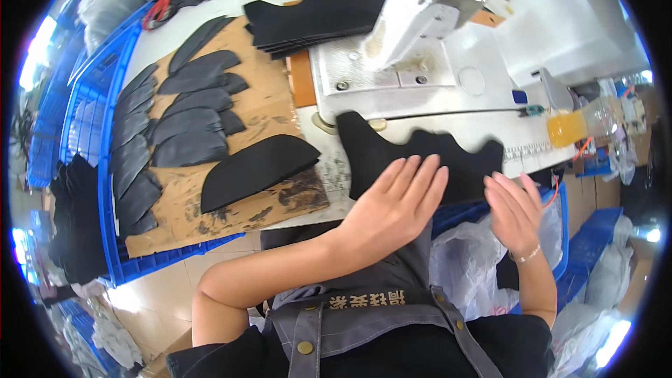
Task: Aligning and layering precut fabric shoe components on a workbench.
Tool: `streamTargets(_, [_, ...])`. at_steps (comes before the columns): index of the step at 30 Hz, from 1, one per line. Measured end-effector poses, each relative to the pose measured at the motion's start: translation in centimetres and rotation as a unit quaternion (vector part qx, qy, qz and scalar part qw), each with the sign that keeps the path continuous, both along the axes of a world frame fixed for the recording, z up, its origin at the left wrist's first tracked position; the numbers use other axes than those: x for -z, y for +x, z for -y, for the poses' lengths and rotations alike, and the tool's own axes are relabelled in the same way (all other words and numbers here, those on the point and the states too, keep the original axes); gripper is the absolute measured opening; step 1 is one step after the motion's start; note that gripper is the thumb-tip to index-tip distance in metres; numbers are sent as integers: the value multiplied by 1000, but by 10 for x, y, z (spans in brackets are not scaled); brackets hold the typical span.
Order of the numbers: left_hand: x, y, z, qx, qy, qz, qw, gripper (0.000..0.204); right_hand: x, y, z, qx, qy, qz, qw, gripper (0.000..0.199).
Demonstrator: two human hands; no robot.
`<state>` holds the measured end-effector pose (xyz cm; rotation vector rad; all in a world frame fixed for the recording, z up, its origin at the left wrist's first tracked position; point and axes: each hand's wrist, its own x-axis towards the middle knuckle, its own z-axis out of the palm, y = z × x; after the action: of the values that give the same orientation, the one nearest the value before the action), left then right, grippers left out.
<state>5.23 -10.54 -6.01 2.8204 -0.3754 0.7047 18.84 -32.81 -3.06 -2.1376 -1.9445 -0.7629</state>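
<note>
A black fabric piece (381, 157) with a wavy far edge lies at the front of the white sewing table. My left hand (399, 203) rests on its near side, fingers stretched out flat. Beside the right end of the piece is my right hand (514, 213), its fingers extended and the thumb apart. Just beyond stands a white sewing machine (420, 17); the machine's head hides its needle area. To the left, a stack of black half-oval pieces (259, 171) sits on a stained cardboard sheet (182, 220).
More wavy black pieces (315, 17) are stacked behind. Dark grey curved pieces (189, 140) overlap in rows on the cardboard. A blue crate (105, 119) borders the table's left, near red-handled scissors (157, 12). At right stands a bottle of orange liquid (581, 126). Plastic bags (462, 259) lie below.
</note>
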Motion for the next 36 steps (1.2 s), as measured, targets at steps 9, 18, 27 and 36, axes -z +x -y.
streamTargets(9, [-133,-42,-68,-132,115,212,962,39,-43,-17,5,-78,343,142,925,22])
streamTargets(18, [-54,38,-217,-216,162,177,947,47,-12,-11,-25,-35,115,-126,985,29])
streamTargets(27, [-52,99,-208,-85,80,-150,982,68,24,8,54,135,154,-159,966,29])
streamTargets(36, [-41,105,-269,-101,-57,-247,962,102,181,19,289,622,230,-194,723,23])
